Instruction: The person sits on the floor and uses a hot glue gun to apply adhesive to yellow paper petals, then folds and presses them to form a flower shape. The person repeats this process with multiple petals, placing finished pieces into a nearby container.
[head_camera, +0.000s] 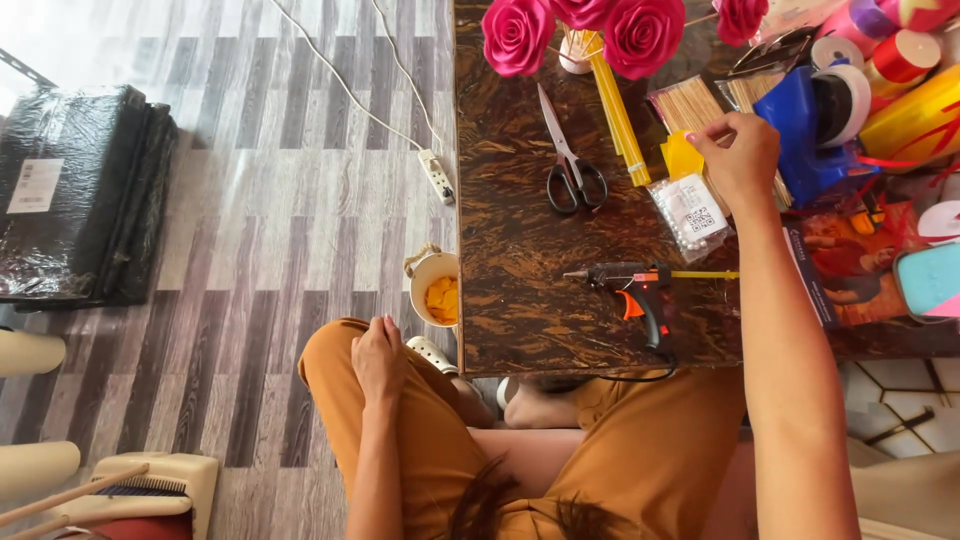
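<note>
Right hand (738, 155) is up over the far side of the dark marbled tabletop (510, 250), fingers (712, 132) pinched together on the edge of a small yellow paper piece (681, 155). That paper sits just above a clear bag of white beads (692, 213), touching its top end, with a bundle of thin wooden skewers (686, 103) right behind it.

Left hand (379, 358) is well away from all that, resting on the knee of the mustard-coloured trousers (345, 385), fingers curled loosely together and holding nothing.

Down the middle of the tabletop, black-handled scissors (566, 160) lie closed, blades pointing away from the person. Beside them to the right runs a bundle of long yellow sticks (618, 118). Nearer the person, a black and orange glue gun (632, 285) lies on its side, nozzle to the left, a yellow glue stick poking out of its back.

At the far edge, pink paper roses (518, 35) stand in a cluster. Off to the right, a blue tape dispenser (808, 135) sits just beside the right hand, with rolls of coloured ribbon (905, 55) behind it.

On the floor, touching the tabletop's left edge, a white cup (432, 288) holds yellow scraps, and a white power strip (436, 176) lies further up on the grey striped floor (270, 200).
</note>
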